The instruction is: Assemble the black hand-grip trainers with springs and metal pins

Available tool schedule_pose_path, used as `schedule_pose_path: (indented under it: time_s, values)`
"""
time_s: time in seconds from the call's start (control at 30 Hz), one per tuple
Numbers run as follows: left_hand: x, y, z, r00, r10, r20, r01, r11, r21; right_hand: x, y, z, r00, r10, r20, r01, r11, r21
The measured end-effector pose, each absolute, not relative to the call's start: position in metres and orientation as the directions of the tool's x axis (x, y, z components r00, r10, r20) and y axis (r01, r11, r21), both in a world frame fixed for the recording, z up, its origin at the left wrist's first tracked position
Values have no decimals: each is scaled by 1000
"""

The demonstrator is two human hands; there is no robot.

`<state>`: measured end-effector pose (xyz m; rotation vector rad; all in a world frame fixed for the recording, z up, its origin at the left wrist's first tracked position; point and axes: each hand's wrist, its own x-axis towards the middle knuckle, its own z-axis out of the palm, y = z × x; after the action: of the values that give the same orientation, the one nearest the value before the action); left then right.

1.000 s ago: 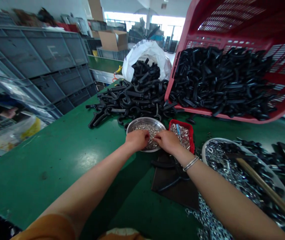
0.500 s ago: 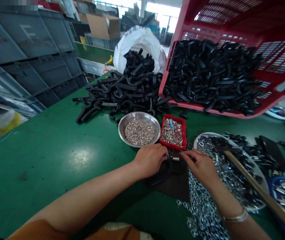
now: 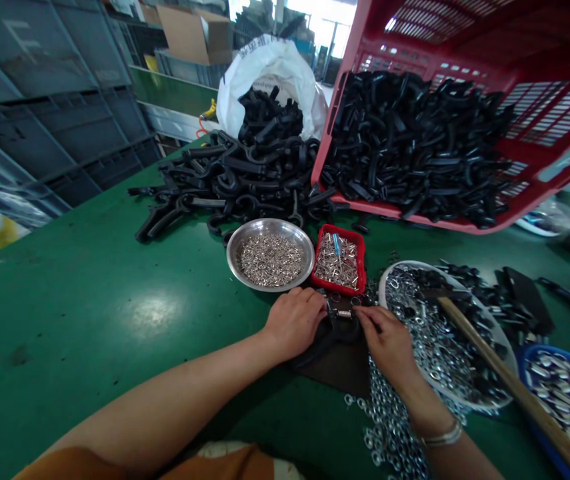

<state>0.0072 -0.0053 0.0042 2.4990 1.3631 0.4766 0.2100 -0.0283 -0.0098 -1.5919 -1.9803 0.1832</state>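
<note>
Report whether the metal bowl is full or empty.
Partly filled: small metal pieces cover the bottom of the metal bowl, with bare wall showing around them.

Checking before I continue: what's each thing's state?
Silver coil spring: exposed, between left hand and right hand.
Round silver metal bowl: upright, holding tiny metal pieces.
Rectangular red plastic tray: upright, holding metal pins.
Red slatted plastic basket: tipped over, holding black parts.
White plastic sack: open, black parts inside.
Shallow white basin: upright, wooden-handled hammer across it.
Round blue basin: upright, holding larger metal pieces.
</note>
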Motion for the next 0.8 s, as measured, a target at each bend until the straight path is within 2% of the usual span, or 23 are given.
schedule_pose_path:
  time_s: [0.1,0.3,0.5,0.8]
  values:
    - [7,-5,4,512,843,168,763,-535,362,210,-28,-10,-125,923,363,865,280,-417]
    - [7,-6,7,512,844,157,768,-532,356,209,-26,-4,-226,907,355,917,321,-237]
    - [7,-6,4,498,848,184,769,-529,358,214,-24,-8,-215,914,343,879,335,-341]
    - [7,-6,2,494,846,201,763,-533,365,215,-25,-8,-250,889,383,871,379,-312]
